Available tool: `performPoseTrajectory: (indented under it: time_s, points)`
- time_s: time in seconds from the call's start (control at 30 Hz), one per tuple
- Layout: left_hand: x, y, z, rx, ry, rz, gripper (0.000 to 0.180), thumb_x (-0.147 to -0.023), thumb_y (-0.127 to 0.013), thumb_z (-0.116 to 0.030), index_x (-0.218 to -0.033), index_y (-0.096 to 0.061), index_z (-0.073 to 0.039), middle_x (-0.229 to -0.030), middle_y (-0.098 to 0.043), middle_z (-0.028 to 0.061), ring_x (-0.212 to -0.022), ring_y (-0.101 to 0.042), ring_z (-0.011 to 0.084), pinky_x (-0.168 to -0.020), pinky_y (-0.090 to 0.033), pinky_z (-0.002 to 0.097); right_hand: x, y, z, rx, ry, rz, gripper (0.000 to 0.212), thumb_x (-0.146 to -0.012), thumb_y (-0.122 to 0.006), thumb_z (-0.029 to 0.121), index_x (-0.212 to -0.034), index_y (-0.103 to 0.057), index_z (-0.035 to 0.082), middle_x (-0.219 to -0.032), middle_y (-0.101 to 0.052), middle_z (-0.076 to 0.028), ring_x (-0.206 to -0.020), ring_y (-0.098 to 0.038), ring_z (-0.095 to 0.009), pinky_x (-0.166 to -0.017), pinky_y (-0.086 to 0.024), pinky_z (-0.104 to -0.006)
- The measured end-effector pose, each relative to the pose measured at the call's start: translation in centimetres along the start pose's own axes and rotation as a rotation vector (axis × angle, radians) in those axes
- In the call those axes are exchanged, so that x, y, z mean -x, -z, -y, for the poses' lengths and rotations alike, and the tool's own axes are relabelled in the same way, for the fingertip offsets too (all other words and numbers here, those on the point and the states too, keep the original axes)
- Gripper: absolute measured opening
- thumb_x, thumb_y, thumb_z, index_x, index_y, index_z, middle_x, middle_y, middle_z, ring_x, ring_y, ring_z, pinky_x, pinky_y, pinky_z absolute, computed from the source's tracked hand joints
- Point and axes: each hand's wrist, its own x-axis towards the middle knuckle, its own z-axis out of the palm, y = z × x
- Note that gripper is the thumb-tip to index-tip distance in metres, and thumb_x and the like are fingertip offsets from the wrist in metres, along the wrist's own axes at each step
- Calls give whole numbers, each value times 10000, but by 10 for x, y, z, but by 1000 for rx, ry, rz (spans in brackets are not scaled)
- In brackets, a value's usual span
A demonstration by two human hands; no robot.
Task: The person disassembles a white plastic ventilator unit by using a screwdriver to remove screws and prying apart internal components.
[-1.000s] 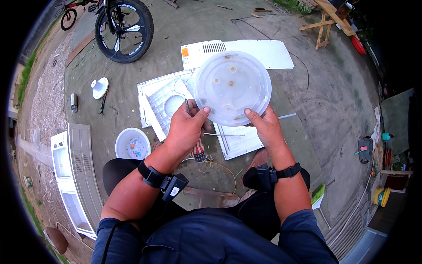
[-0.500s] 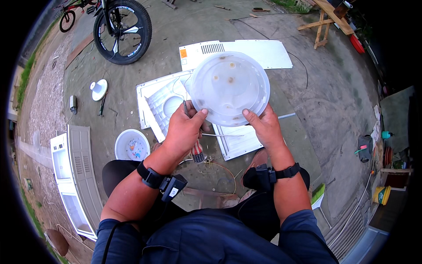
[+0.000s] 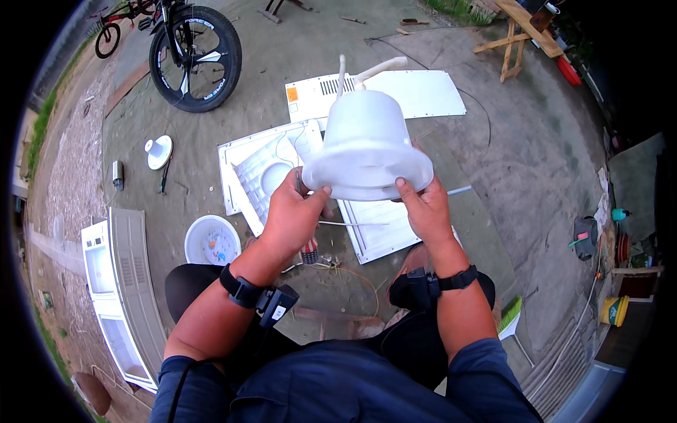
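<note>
Both hands hold a translucent white plastic tub (image 3: pixel 367 123) by its wide rim, tipped so its base points up and away. Two pale tubes (image 3: pixel 381 68) stick out of that base. My left hand (image 3: pixel 293 211) is closed on the rim's left side, thumb on top. A screwdriver (image 3: pixel 309 254) with a red and black patterned handle also sits in that hand, its shaft showing by the index finger. My right hand (image 3: pixel 425 208) grips the rim's right side, thumb over the edge. Below the tub lie white appliance panels (image 3: pixel 377 236), partly covered by the hands.
A slotted white panel (image 3: pixel 430 92) lies beyond the tub. To the left are a white bucket (image 3: pixel 211 240) with small pieces, a white funnel-shaped part (image 3: pixel 159 151) and a beige appliance casing (image 3: pixel 127 282). A bicycle wheel (image 3: pixel 196 60) stands far left; a green broom (image 3: pixel 509 317) lies right.
The tub has been tilted: its round inside faced me before, and now its outer side and the tubes on its base show. Both hands keep their grip on the rim.
</note>
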Motion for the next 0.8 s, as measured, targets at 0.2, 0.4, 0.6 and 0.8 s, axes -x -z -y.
performPoseTrajectory:
  time_s: [0.2, 0.4, 0.6, 0.8]
  points:
    - [5, 12, -11, -242, -9, 61, 396, -912, -583, -70, -1282, -494, 40, -976, -674, 98, -603, -596, 96, -519, -455, 233, -3, 7, 5, -130, -198, 4, 549, -947, -616, 97, -1469, -449, 67, -1350, -585, -122, -1158, -576, -157, -990, -459, -305]
    - [-2, 30, -22, -124, -172, -44, 348, -944, -557, -84, -1267, -550, 45, -1104, -688, 90, -624, -567, 75, -540, -456, 219, -7, 20, 7, -46, -213, 49, 554, -899, -631, 24, -1434, -502, 80, -1212, -656, -99, -1039, -618, -144, -885, -519, -294]
    - [-9, 45, -37, 3, -101, -14, 426, -961, -598, -169, -1300, -520, 77, -1030, -698, 92, -596, -536, 62, -490, -431, 215, 2, 24, 13, 123, -187, 181, 355, -901, -677, 124, -1237, -623, 23, -1052, -708, -76, -922, -638, -144, -840, -516, -312]
    - [-21, 56, -9, 67, 48, -22, 447, -976, -582, -190, -1307, -510, 101, -974, -686, 103, -616, -561, 74, -506, -462, 235, 4, 10, 45, 89, -171, 251, 336, -902, -687, 175, -1171, -653, -23, -991, -712, -96, -851, -643, -130, -783, -519, -292]
